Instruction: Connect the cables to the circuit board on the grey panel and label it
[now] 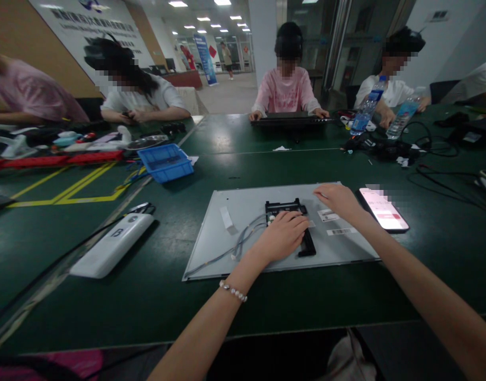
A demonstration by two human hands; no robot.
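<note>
A flat grey metal panel (211,238) lies on the table in front of me, with white labels and thin grey cables (243,241) on its surface. Near its middle is a black plastic frame (307,244), partly covered by my left hand (287,233). That hand rests palm down over the frame, its fingers stretched out side by side. Above the panel's far right part, my right hand (340,201) has its fingers drawn together in a pinch; whatever is between the fingertips is too small to make out.
A phone (383,209) with a lit screen lies right of the panel. To the left are a white power bank (113,246) with a cable and a blue tray (166,163). Bottles (367,108) and black cables stand far right. Several people sit around the table (227,137).
</note>
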